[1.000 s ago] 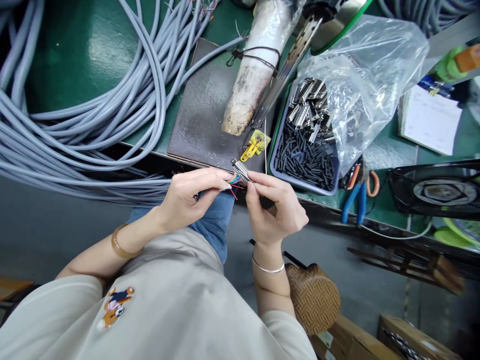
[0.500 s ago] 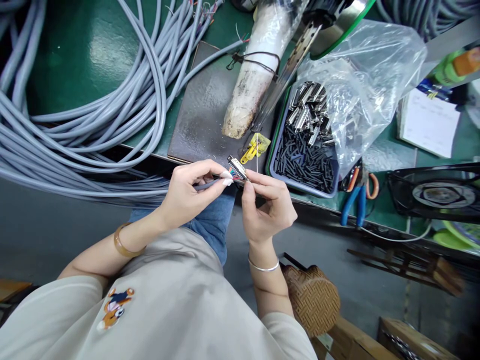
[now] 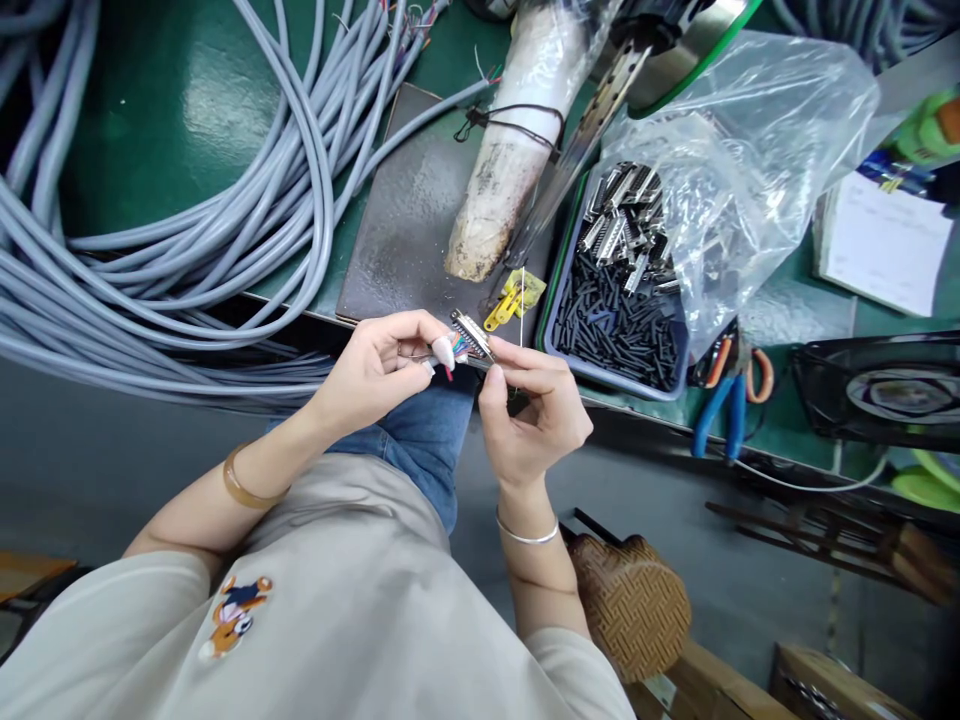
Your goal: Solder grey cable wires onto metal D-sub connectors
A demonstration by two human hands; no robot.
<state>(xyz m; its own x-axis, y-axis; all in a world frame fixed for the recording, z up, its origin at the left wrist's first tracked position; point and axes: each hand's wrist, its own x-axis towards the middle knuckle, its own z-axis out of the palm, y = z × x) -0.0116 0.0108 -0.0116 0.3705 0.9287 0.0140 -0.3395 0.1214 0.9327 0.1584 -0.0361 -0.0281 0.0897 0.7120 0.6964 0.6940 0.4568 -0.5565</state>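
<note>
Nearest, pale shirt [image 3: 360, 590]; then both hands, raised at the tabletop [image 3: 195, 120] edge; left hand [image 3: 386, 365] grip nearly closed, thumb and forefinger pinching coloured wires [image 3: 463, 346], rest of what its curl contains hidden; right hand [image 3: 534, 400] grip pinched tight, thumb and forefinger on the near end of a metal connector [image 3: 472, 333]; connector sits tilted between the two hands, wires running from its pin side to the left; red wire end [image 3: 449, 374] pokes out below the left fingertips; just beyond, yellow clip-like piece [image 3: 511, 304] on dark plate [image 3: 405, 240]; right of it, tray [image 3: 649, 387] with black tube pieces [image 3: 611, 330] and, farther in, loose metal connectors [image 3: 615, 220], plastic bag [image 3: 750, 170] partly over them; pliers [image 3: 724, 405] right of tray; grey cables [image 3: 195, 240] heaped at left; white wrapped cylinder [image 3: 499, 190] beyond the hands; green-rimmed spool [image 3: 697, 55] farthest.
</note>
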